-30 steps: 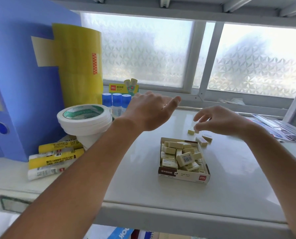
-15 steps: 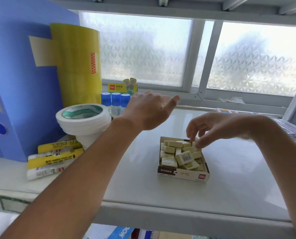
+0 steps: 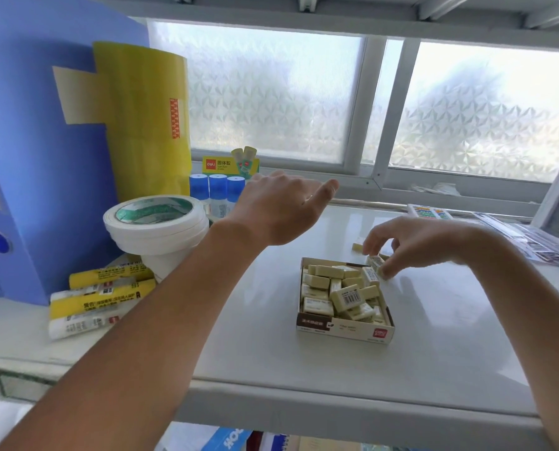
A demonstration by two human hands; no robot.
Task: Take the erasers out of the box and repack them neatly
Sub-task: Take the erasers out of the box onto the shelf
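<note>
At the far left stands a blue binder [image 3: 40,151], then a yellow roll [image 3: 144,125] and a stack of white tape rolls [image 3: 156,222], with yellow glue tubes [image 3: 99,297] lying in front. My left hand [image 3: 278,213] hovers palm down above the white shelf [image 3: 271,336], fingers loosely spread, gripping nothing. The open box [image 3: 345,328] sits on the shelf with cream erasers [image 3: 340,292] jumbled inside. My right hand [image 3: 421,245] pinches one eraser [image 3: 376,263] between thumb and fingertips at the box's far right corner. A loose eraser [image 3: 358,246] lies just behind.
</note>
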